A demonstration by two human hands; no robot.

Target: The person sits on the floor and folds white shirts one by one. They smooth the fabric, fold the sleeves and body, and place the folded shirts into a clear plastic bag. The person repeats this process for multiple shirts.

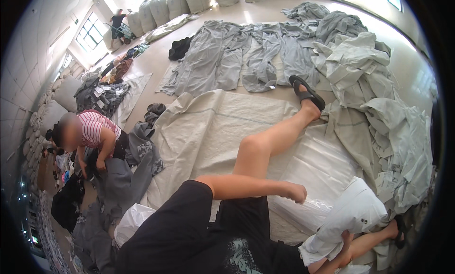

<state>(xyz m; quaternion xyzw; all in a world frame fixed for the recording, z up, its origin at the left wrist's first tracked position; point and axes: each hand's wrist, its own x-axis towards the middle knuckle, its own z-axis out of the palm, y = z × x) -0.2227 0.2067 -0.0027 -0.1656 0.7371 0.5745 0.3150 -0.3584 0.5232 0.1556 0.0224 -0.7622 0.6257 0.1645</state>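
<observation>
My left forearm reaches across in front of me, and my left hand [295,192] is closed above a clear plastic sheet [308,210]. Whether anything is between its fingers is hidden. At the lower right my right hand [347,241] shows partly under a white garment [350,210] with small dark spots like buttons, its fingers closed on the cloth. The garment is bunched up beside my right leg. Under the plastic and my bent left leg lies a large beige cloth sheet [208,117].
Grey garments [213,56] lie spread beyond the sheet. Piled pale garments [355,60] line the right side. At left a person in a striped top [99,127] bends over dark grey cloth [116,179]. Full white sacks [161,11] stand at the back, where another person [117,25] stands.
</observation>
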